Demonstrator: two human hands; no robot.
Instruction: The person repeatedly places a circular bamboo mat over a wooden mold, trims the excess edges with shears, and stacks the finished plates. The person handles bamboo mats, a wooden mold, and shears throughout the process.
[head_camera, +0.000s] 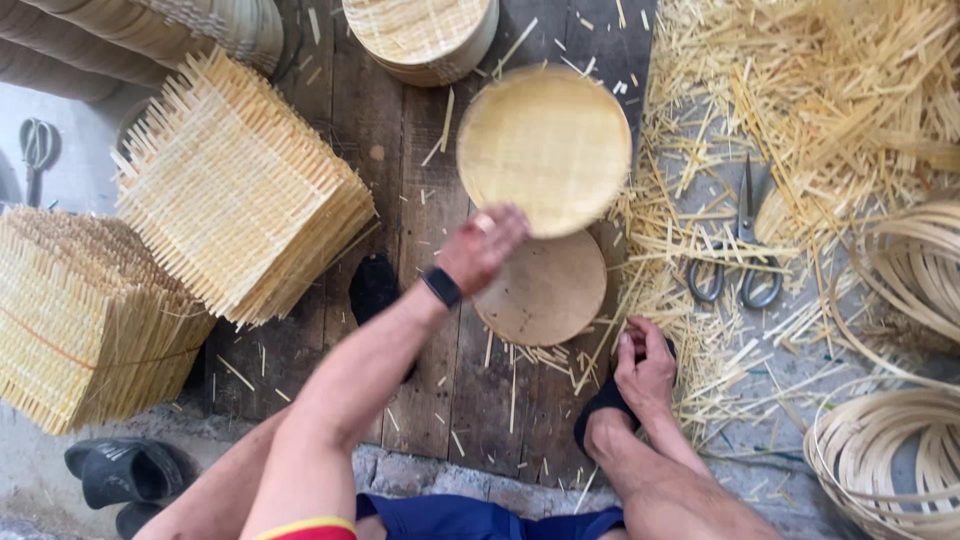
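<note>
Right hand (645, 368) down low, fingers curled among loose bamboo slivers (690, 290); what they pinch, can't tell. Left hand (483, 248) grips the rim of a round woven tray (545, 145) above a wooden disc (545, 290) on the plank floor (420, 200). Scissors (745, 255) rightward, square woven mats (235, 190) stacked at the far left.

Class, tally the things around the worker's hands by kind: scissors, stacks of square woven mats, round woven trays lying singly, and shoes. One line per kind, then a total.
Scissors: 1 by the scraps, plus 1 more at far left, so 2
Stacks of square woven mats: 2
Round woven tray, touched by the left hand: 1
Black shoes: 2
Total: 7
</note>
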